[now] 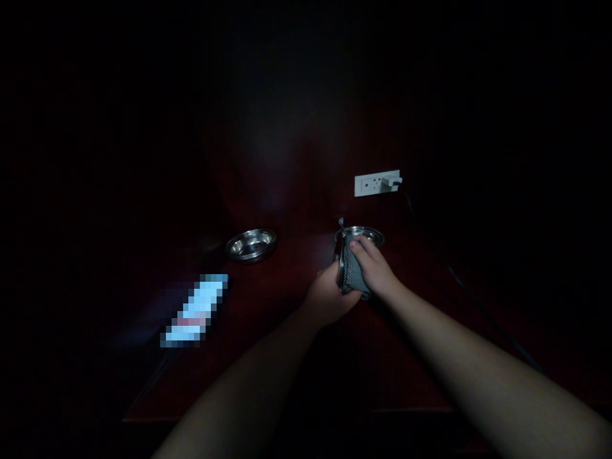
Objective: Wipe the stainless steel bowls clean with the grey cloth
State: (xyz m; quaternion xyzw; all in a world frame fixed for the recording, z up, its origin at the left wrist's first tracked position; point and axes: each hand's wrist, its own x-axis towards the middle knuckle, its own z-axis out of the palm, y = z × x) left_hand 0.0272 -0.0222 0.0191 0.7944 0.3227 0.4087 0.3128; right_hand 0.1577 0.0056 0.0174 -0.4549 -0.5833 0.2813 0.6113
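Note:
My left hand is closed around a shiny metal dish, which is tilted up so that mostly its edge shows. A grey textured cloth lies against the dish's right side, pressed there by my right hand. One corner of the cloth sticks up above the dish. Just behind my hands, another metal dish rests on the dark red table, partly covered by them. To the left stands a metal dish or stack of dishes; the dim light hides the exact number.
A lit, pixelated screen lies on the left of the table. On the back wall is a white socket panel with a plug in it. A dark cable runs down to the right. The surroundings are very dark.

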